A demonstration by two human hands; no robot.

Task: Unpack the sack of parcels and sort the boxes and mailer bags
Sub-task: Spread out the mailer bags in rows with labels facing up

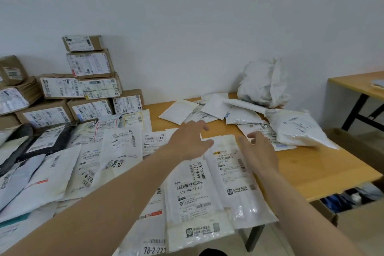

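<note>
Beneath your forearms, mailer bags (193, 197) lie partly hidden on the counter (311, 168). Your left hand (189, 141) and right hand (257, 149) hover, fingers (200, 124) spread, gripping nothing. Past them: loose mailers (209, 108), labels blurred, then the crumpled sack (262, 83); boxes (91, 64) stacked left.

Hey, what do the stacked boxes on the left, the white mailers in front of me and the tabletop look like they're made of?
Stacked boxes: brown cardboard, matte, with creased edges and pasted paper labels. White mailers: probably thin plastic film, faintly glossy, wrinkled and limp. Tabletop: smooth, orange-brown, wood-look; solid wood or laminate, I cannot tell.
</note>
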